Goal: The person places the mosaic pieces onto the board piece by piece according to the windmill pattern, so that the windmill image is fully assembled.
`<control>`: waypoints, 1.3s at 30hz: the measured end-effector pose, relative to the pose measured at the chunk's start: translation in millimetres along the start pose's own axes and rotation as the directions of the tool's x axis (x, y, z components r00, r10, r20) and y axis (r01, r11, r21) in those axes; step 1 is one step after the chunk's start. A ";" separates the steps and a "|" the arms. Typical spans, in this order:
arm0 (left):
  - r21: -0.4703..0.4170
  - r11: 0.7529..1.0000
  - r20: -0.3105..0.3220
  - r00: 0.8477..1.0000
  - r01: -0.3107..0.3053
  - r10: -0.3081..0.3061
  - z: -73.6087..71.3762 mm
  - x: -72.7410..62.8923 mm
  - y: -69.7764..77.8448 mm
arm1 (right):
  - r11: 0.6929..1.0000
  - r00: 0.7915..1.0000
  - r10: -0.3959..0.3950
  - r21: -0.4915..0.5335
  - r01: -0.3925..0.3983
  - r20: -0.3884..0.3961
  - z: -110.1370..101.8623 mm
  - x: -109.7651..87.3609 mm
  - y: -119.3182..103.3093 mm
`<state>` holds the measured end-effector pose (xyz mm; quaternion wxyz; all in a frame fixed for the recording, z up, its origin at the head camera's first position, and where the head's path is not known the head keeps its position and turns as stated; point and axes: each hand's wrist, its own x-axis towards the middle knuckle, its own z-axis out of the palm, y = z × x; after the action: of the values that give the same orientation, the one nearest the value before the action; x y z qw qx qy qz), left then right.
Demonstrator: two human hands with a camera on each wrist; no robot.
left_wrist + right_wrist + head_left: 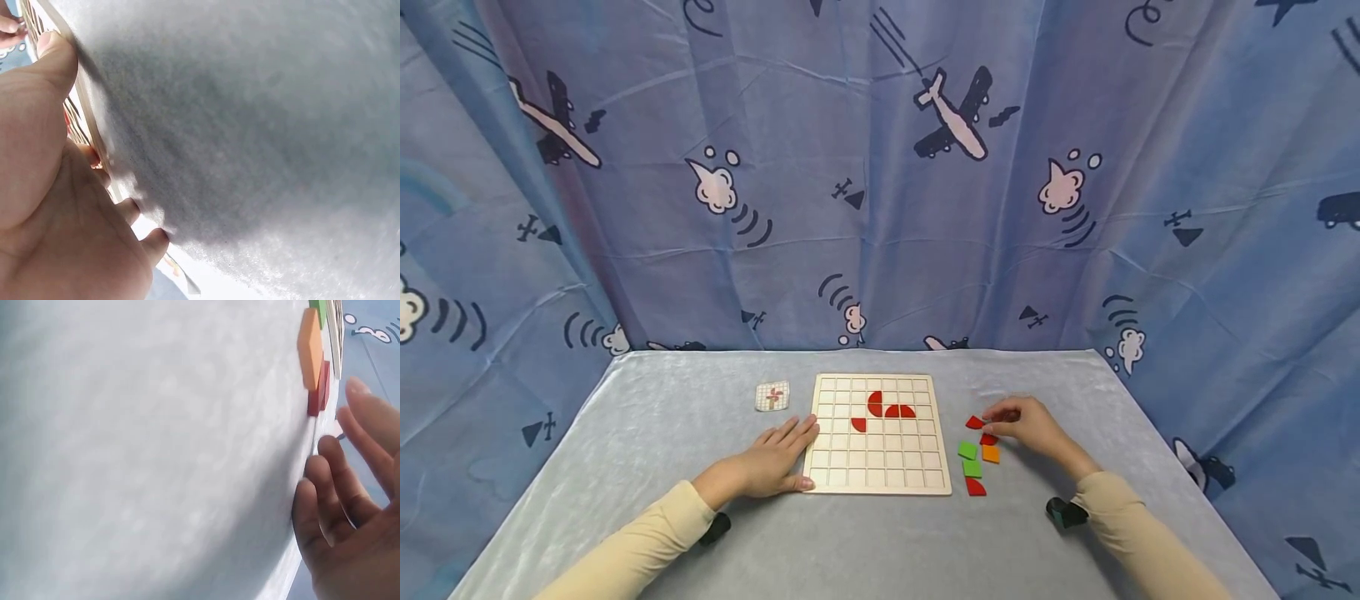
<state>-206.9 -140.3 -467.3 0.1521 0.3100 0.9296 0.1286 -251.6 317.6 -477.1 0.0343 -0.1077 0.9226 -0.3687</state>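
A light wooden board (887, 477) with a square grid lies on the table, with several red quarter-round tiles (876, 404) set in its upper middle cells. My left hand (772, 460) rests at the board's left edge, its fingers straight and its thumb (57, 59) on the near corner. Right of the board, my right hand (1026, 423) hovers at two loose red tiles, one (974, 422) left of the fingertips and one (988, 439) just below. In the right wrist view the fingers (312, 506) are loosely bent, with nothing visible between thumb and index finger.
Below the right hand lie an orange square tile (991, 454), two green square tiles (967, 451) and another red tile (975, 487). A small pattern card (772, 396) sits left of the board. A blue printed curtain (820, 208) hangs behind the grey-covered table (880, 550).
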 end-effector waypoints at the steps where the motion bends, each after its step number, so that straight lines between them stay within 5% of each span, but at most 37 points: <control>1: 0.000 1.000 0.001 1.000 0.002 -0.002 0.3 0.2 -0.4 | 1.000 1.000 -0.006 0.005 0.006 0.016 -1.5 -1.8 0.7; 15: 0.007 1.000 0.008 1.000 -0.003 0.002 1.1 0.8 -3.1 | 0.997 0.991 -0.077 0.010 0.077 0.106 -11.9 -6.6 14.0; 39: 0.019 1.000 -0.001 1.000 -0.004 0.004 2.3 1.5 -3.0 | 1.000 0.998 -0.016 0.005 0.016 0.060 -2.9 -4.3 12.5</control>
<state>-208.8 -141.3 -470.7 0.1486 0.3134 0.9302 0.1202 -250.0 329.3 -483.6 0.0591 -0.1261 0.9194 -0.3678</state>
